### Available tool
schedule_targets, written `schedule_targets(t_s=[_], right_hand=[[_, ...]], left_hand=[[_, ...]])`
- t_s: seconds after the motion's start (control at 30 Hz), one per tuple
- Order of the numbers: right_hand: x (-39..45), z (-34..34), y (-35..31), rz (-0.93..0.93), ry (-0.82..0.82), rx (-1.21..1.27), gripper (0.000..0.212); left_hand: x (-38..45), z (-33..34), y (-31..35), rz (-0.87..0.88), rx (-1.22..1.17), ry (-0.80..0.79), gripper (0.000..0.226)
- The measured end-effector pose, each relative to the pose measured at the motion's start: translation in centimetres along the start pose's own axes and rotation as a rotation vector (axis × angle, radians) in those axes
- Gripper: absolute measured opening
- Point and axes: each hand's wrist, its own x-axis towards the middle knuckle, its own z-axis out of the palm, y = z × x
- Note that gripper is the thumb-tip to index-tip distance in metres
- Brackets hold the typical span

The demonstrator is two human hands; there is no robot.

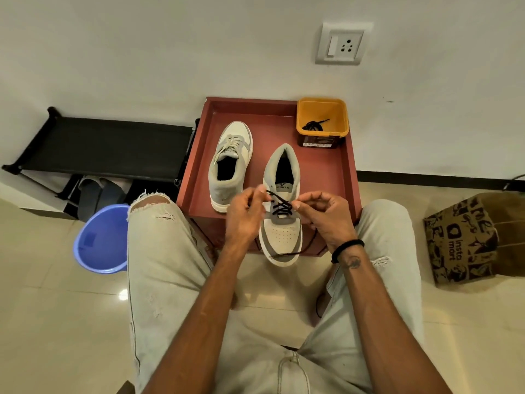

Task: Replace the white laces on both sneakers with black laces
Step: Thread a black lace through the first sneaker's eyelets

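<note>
I had both hands, left (pixel 244 214) and right (pixel 324 214), pinching the black lace (pixel 281 207) half-threaded through the near sneaker (pixel 281 211). The far sneaker (pixel 230 163) kept its white laces (pixel 228 145).

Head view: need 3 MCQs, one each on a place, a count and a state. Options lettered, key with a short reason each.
1. Where is the spare black lace?
A. in the yellow tub
B. in the blue bucket
C. inside the far sneaker

2. How many sneakers still carry white laces?
A. none
B. one
C. two

3. How does the near sneaker sit on the red tray?
A. wholly inside it
B. toe past the front edge
C. upside down

Key: 1 A, the lace lies coiled in the tub at the tray's back corner. 2 B, only the far sneaker shows white laces; the near one has black lace crossed over its eyelets, pinched by the left hand and right hand. 3 B, its toe hangs over the floor.
</note>
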Motion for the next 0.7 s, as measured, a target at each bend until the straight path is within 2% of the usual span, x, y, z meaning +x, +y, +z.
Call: schedule_targets(t_s=[0.1,0.17,0.23,0.3,0.37,0.43,0.5,0.57,0.63,0.7], right_hand=[[0.1,-0.6,0.3,0.072,-0.036,-0.026,0.024],[0.1,-0.9,0.5,0.089,-0.074,0.023,0.026],[0.0,-0.9,0.5,0.094,-0.100,0.082,0.029],[0.0,-0.9,0.4,0.096,-0.106,0.134,0.028],[0.1,-0.9,0.3,0.088,-0.099,0.151,0.027],[0.0,-0.8,0.3,0.073,-0.089,0.133,0.029],[0.0,-0.5,0.4,0.048,-0.084,0.101,0.025],[0.0,-0.4,0.5,0.029,-0.072,0.086,0.021],[0.2,-0.6,0.5,0.027,-0.039,0.082,0.019],[0.2,-0.7,0.6,0.021,-0.024,0.060,0.019]], left_hand=[[0.5,-1.0,-0.4,-0.126,-0.122,0.274,0.034],[0.7,-1.6,-0.4,-0.183,-0.176,0.396,0.033],[0.6,-1.9,-0.3,-0.250,0.006,0.476,0.030],[-0.2,-1.8,0.2,-0.288,0.264,0.542,0.041],[-0.9,-1.5,0.9,-0.136,0.384,0.561,0.048],[-1.1,-0.8,1.1,0.127,0.488,0.453,0.043],[-1.3,0.5,0.8,0.369,0.589,0.207,0.041],[-1.7,1.8,0.5,0.528,0.570,-0.007,0.039],[-1.7,2.4,0.7,0.553,0.458,-0.091,0.033],[-1.5,2.2,0.6,0.484,0.366,-0.136,0.031]])
